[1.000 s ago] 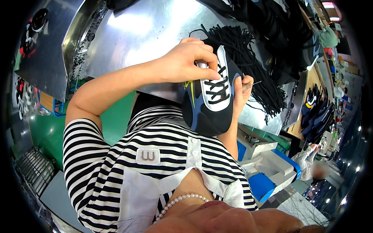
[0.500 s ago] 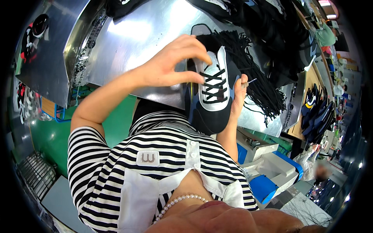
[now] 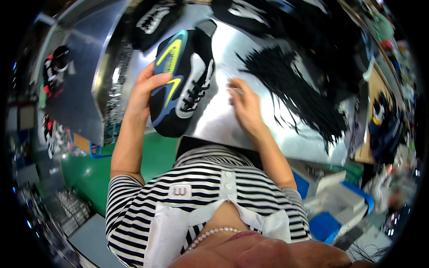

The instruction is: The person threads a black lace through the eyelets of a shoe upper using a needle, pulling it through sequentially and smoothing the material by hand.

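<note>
My left hand [image 3: 145, 91] grips a shoe upper [image 3: 176, 107] by its side, over the metal table [image 3: 219, 120]. The upper is black with blue, teal and yellow side panels and a pale lacing panel crossed by a black shoelace [image 3: 195, 94]. It is tilted so that its side shows, its toe toward me. To the right of the upper, apart from it, my right hand [image 3: 246, 106] hangs over the table with loosely bent fingers and nothing visible in them. A bundle of black shoelaces [image 3: 297, 96] lies to the right of that hand.
Another black upper with a pale lacing panel [image 3: 152, 22] lies at the far left of the table. More dark uppers [image 3: 250, 15] are heaped at the back and right. A raised metal edge [image 3: 100, 76] borders the left. White and blue equipment [image 3: 335, 210] stands at lower right.
The upper has moved left and turned to show its side. My left hand went from its lacing panel to gripping its side. My right hand has let go and come away.
</note>
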`<action>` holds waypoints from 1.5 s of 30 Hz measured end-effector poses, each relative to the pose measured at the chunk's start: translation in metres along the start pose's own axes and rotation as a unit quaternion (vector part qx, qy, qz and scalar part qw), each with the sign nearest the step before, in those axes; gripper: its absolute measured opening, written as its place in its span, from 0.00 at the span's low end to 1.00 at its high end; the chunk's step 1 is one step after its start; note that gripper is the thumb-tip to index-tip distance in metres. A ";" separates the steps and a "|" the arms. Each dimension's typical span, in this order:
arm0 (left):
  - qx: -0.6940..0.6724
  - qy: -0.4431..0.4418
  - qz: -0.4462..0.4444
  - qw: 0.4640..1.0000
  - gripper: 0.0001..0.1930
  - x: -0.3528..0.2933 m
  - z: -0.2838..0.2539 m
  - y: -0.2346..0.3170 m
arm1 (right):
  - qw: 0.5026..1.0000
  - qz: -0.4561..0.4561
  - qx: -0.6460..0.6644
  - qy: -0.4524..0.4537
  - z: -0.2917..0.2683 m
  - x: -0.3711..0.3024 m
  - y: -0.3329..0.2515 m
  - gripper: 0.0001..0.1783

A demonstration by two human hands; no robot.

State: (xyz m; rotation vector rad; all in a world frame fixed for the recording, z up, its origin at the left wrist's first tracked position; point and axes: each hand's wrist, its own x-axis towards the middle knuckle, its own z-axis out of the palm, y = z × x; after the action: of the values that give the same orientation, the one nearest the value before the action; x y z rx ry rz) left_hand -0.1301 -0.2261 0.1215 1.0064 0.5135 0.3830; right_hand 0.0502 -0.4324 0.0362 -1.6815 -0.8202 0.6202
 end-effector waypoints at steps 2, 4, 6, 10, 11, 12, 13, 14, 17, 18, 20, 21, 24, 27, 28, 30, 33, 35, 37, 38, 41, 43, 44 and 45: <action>0.281 0.040 0.069 0.956 0.17 0.021 -0.011 0.035 | 0.974 -0.141 -0.143 0.107 -0.032 0.008 0.004 0.18; 0.587 0.084 0.223 0.774 0.16 0.058 -0.019 0.054 | 0.939 -0.157 -0.256 0.166 -0.064 0.017 0.005 0.18; 0.754 0.150 0.270 0.579 0.18 0.109 -0.044 0.052 | 0.919 -0.137 -0.338 0.149 -0.075 0.029 -0.002 0.19; 0.861 0.168 0.270 0.398 0.23 0.218 -0.094 0.022 | 0.871 -0.154 -0.448 0.126 -0.078 0.059 0.012 0.18; 0.864 0.160 0.264 0.399 0.26 0.237 -0.110 0.014 | 0.869 -0.154 -0.455 0.120 -0.077 0.064 0.018 0.15; 0.854 0.164 0.251 0.425 0.27 0.245 -0.120 0.005 | 0.869 -0.165 -0.452 0.112 -0.079 0.065 0.023 0.13; 0.843 0.167 0.238 0.453 0.28 0.250 -0.128 -0.004 | 0.868 -0.178 -0.451 0.104 -0.083 0.065 0.023 0.12; 0.823 0.176 0.242 0.482 0.30 0.254 -0.140 -0.007 | 0.875 -0.187 -0.432 0.109 -0.084 0.065 0.020 0.10; 0.773 0.140 0.291 0.546 0.26 0.225 -0.076 -0.003 | 0.899 -0.172 -0.384 0.124 -0.100 0.055 0.021 0.08; 0.747 0.120 0.331 0.564 0.26 0.218 -0.052 -0.005 | 0.899 -0.169 -0.386 0.123 -0.101 0.053 0.023 0.09; 0.699 0.063 0.400 0.589 0.27 0.218 -0.007 -0.012 | 0.893 -0.174 -0.404 0.094 -0.098 0.056 0.024 0.09; 0.683 0.014 0.447 0.578 0.27 0.232 0.015 -0.017 | 0.890 -0.173 -0.416 0.079 -0.097 0.058 0.023 0.09; 0.686 -0.049 0.503 0.524 0.35 0.278 0.102 -0.029 | 0.876 -0.166 -0.450 0.060 -0.095 0.058 0.025 0.05; 0.710 -0.065 0.529 0.461 0.33 0.323 0.154 -0.031 | 0.893 -0.190 -0.403 0.060 -0.093 0.057 0.014 0.06; 0.701 -0.116 0.582 0.396 0.32 0.331 0.166 -0.032 | 0.905 -0.184 -0.378 0.060 -0.093 0.050 0.003 0.08; 0.669 -0.225 0.632 0.320 0.24 0.337 0.180 -0.040 | 0.925 -0.176 -0.329 0.068 -0.098 0.042 -0.004 0.09; 0.704 -0.247 0.564 0.353 0.08 0.340 0.159 -0.059 | 0.978 -0.114 -0.160 0.075 -0.099 0.033 -0.002 0.06; 0.706 -0.200 0.563 0.380 0.06 0.305 0.158 -0.065 | 0.997 -0.051 -0.027 0.042 -0.098 0.026 -0.005 0.04; 0.748 -0.144 0.529 0.375 0.06 0.279 0.150 -0.076 | 0.994 0.035 0.098 -0.027 -0.093 0.020 -0.019 0.05; 0.787 -0.131 0.488 0.353 0.08 0.269 0.152 -0.080 | 0.984 0.067 0.159 -0.044 -0.086 0.020 -0.022 0.07; 0.773 -0.106 0.499 0.377 0.10 0.253 0.150 -0.080 | 0.969 0.070 0.225 -0.070 -0.068 0.015 -0.032 0.10; 0.753 -0.085 0.535 0.375 0.10 0.240 0.154 -0.069 | 0.966 0.067 0.239 -0.077 -0.066 0.009 -0.035 0.13; 0.747 -0.082 0.543 0.376 0.10 0.233 0.155 -0.062 | 0.963 0.067 0.247 -0.080 -0.069 0.004 -0.036 0.13; 0.740 -0.079 0.552 0.377 0.10 0.226 0.157 -0.053 | 0.961 0.067 0.254 -0.082 -0.073 0.000 -0.036 0.14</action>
State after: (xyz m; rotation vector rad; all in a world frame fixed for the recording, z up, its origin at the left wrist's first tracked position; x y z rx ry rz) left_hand 0.1485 -0.2421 0.0922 3.1960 -0.3468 1.0493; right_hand 0.0975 -0.4712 0.0891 -1.2303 -0.5959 0.9838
